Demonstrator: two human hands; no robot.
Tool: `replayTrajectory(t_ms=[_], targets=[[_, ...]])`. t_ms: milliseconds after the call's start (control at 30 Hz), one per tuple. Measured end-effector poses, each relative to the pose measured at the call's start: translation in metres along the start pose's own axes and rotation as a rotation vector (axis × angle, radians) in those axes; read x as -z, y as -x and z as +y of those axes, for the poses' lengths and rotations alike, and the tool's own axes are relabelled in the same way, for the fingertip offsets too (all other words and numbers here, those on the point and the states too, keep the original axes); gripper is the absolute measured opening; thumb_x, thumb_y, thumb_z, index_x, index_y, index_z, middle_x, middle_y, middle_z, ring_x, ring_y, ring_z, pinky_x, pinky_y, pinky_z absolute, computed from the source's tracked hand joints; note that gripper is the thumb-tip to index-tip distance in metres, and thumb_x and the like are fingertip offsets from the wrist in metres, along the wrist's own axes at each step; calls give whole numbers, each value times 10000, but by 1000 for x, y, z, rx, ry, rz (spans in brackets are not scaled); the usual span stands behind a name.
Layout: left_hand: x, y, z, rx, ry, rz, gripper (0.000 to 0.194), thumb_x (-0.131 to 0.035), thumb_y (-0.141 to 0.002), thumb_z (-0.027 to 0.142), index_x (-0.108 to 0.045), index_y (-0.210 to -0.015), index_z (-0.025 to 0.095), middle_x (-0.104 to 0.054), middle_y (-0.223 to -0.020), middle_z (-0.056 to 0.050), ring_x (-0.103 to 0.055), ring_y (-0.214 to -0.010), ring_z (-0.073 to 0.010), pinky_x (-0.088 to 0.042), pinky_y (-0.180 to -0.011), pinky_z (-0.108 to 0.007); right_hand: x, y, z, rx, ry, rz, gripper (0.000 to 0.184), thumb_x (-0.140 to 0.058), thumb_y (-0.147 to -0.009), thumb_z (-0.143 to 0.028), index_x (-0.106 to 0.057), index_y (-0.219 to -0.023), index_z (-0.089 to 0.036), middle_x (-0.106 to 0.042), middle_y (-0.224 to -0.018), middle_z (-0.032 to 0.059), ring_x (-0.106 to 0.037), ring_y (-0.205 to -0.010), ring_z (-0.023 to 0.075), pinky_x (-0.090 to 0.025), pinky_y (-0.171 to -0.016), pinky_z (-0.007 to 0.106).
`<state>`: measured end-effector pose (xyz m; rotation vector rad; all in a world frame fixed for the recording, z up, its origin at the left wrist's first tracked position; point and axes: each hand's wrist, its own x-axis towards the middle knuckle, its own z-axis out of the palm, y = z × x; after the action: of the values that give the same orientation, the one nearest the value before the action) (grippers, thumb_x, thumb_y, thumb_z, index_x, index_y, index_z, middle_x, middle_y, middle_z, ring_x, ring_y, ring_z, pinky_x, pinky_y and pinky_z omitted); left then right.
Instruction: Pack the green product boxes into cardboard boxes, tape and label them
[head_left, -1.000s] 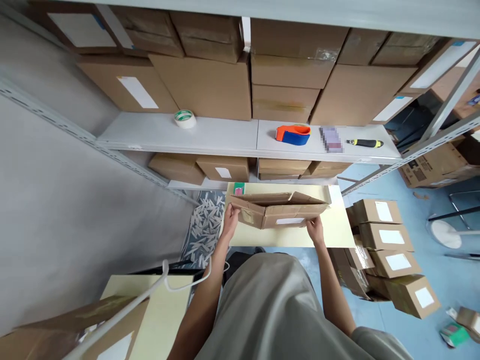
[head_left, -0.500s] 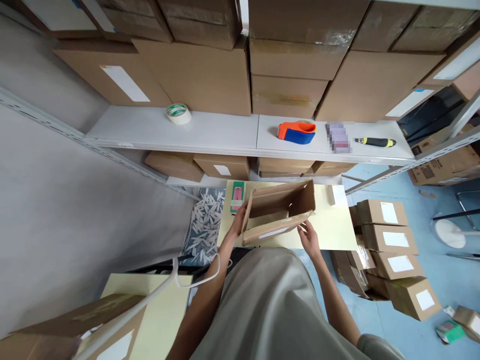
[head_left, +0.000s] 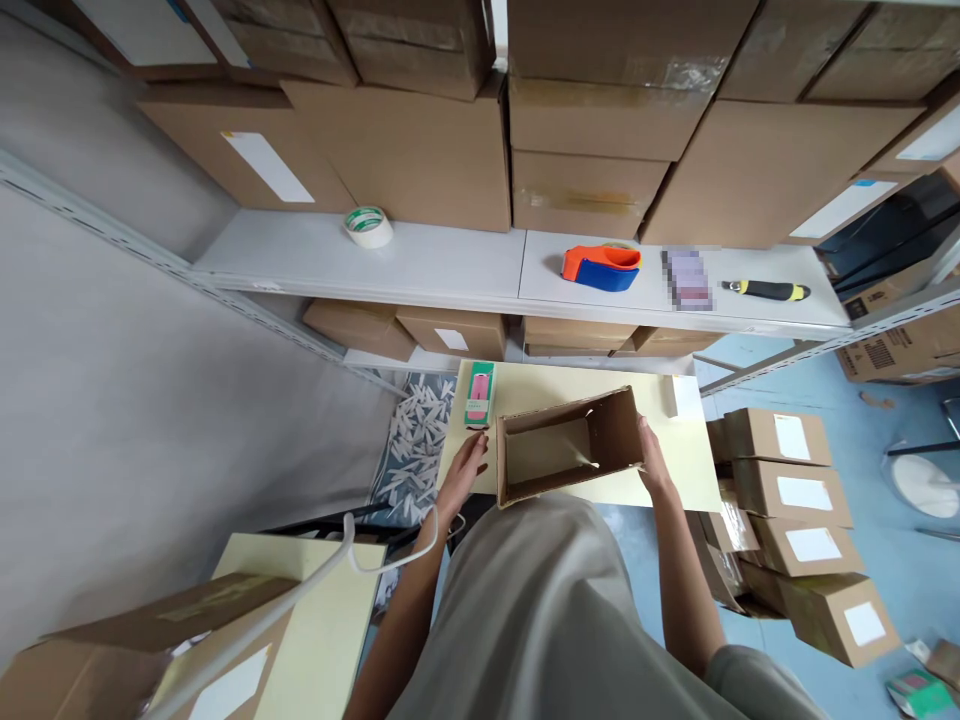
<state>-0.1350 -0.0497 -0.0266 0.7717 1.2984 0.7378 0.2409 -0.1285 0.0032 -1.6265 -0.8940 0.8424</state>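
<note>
An open-topped cardboard box (head_left: 517,490) sits over the near part of the pale yellow table (head_left: 686,470), close against my body. Its flaps are not seen, and a pale surface shows inside it. My right hand (head_left: 655,460) grips the box's right end, with its fingers along the outer wall. To the left of the box, my left hand (head_left: 463,475) is open, its fingers stretched out and a small gap away from the cardboard. Just beyond those fingertips lies a green box with a pink picture (head_left: 479,395).
A white box (head_left: 681,397) stands at the table's right. The grey shelf (head_left: 450,260) ahead holds a tape roll (head_left: 368,228), an orange-blue tape dispenser (head_left: 601,268) and a yellow-black cutter (head_left: 766,290). Stacked cartons (head_left: 814,545) are right; white strips (head_left: 416,440) fill the left floor.
The box has turned and come down closer to my body, so its inside faces up more. My left hand has let go of it; my right hand has moved up to its right end.
</note>
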Motion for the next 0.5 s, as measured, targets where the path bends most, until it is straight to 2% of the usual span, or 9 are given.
replayTrajectory(t_ms=[100, 167, 267, 367, 500], targets=[[-4, 19, -4, 44, 46, -153, 602, -787, -924, 707, -753, -1420, 368, -667, -1584, -126, -554, -1545, -377, -568, -1110, -489, 0, 0, -2, -136, -90, -186, 784, -501, -1010, -853, -759, -1412, -231, -785, -1332, 166, -693, -1315, 378, -598, -1140, 549], [-12, 26, -3, 69, 76, -224, 650, -782, -917, 728, -730, -1465, 382, -684, -1570, -113, -595, -1506, -388, -589, -1087, -508, 0, 3, 2, -159, -100, -238, 825, -545, -975, -872, -734, -1425, -207, -780, -1319, 183, -690, -1267, 385, -597, -1136, 557], [-23, 26, 5, 69, 75, -217, 718, -806, -891, 733, -722, -1499, 358, -711, -1527, -134, -638, -1451, -419, -609, -1055, -537, 3, 10, 9, -132, -114, -228, 838, -640, -926, -857, -701, -1444, -201, -771, -1324, 191, -681, -1245, 388, -586, -1147, 570], [-31, 20, 18, 25, 55, -232, 764, -830, -871, 734, -715, -1517, 343, -698, -1544, -142, -631, -1460, -424, -600, -1095, -538, 8, 17, 15, -117, -163, -192, 826, -660, -909, -861, -705, -1424, -217, -773, -1326, 179, -676, -1283, 399, -580, -1161, 577], [-41, 6, 31, -6, -37, -275, 807, -715, -913, 821, -629, -1593, 395, -610, -1666, -72, -579, -1532, -382, -559, -1179, -513, 6, 23, 21, -134, -261, -163, 811, -593, -941, -890, -717, -1409, -239, -775, -1352, 150, -647, -1382, 381, -567, -1198, 542]])
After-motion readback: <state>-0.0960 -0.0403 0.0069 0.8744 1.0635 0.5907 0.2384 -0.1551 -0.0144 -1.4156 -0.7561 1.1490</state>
